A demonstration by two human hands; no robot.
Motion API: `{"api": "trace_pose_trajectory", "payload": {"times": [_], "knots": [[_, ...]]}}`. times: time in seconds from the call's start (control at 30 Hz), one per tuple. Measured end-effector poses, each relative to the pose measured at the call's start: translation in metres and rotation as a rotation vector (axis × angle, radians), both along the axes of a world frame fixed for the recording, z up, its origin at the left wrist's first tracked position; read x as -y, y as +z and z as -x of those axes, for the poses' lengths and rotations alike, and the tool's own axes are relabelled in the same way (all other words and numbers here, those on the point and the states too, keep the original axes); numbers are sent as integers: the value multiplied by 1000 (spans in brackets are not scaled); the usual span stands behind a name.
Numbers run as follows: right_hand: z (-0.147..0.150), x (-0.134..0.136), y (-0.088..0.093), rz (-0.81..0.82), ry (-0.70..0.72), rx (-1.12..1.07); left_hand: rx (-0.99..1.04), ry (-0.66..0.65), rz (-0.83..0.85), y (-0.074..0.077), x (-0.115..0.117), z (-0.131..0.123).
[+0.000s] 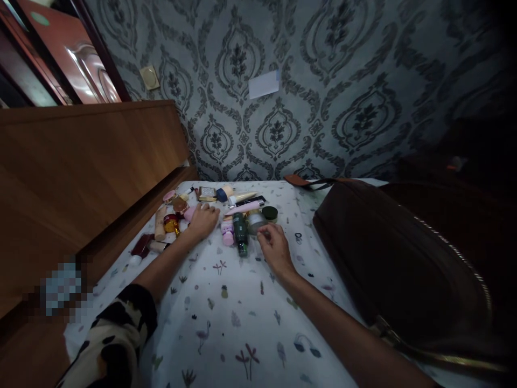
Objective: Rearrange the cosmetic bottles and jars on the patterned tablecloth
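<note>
My left hand [205, 221] is palm down among the cosmetics, fingers curled over something it hides, beside a pink item [189, 213]. My right hand [276, 245] has its fingers pinched at the near edge of a pale frosted jar [255, 222]. Just left of that jar lie a dark green bottle [241, 234] and a small pink-and-purple bottle [228, 233]. Behind it is a round dark green lid or jar [270, 214]. A pink tube [247, 207] and a cream tube [243, 197] lie farther back.
Left of my hands are a beige tube [160, 224], an amber bottle with a red cap [172, 222] and a dark red bottle [142, 246]. A large dark brown bag [388, 269] stands right on the patterned white sheet [226, 328]. A wooden board [92, 172] borders the left.
</note>
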State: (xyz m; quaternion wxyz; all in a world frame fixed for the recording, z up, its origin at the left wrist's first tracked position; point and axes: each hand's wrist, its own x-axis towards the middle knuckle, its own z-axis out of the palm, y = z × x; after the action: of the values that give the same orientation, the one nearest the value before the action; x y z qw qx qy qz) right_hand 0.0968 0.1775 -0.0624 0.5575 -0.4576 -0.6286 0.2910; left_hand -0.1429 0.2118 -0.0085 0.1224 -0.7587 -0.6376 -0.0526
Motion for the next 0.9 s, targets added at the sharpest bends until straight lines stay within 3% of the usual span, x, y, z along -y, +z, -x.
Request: {"api": "trace_pose_trajectory", "payload": {"times": [0.1, 0.27, 0.47, 0.67, 0.9], "knots": [[1, 0, 0, 10, 1, -5, 12, 63, -45, 5, -16, 7], [2, -1, -3, -5, -15, -13, 90, 171, -117, 16, -55, -4], [1, -4, -7, -30, -14, 13, 80, 45, -20, 19, -88, -12], [1, -4, -6, -46, -19, -2, 83, -46, 52, 19, -91, -2], [2, -5, -8, -70, -13, -9, 121, -118, 23, 23, -65, 14]]}}
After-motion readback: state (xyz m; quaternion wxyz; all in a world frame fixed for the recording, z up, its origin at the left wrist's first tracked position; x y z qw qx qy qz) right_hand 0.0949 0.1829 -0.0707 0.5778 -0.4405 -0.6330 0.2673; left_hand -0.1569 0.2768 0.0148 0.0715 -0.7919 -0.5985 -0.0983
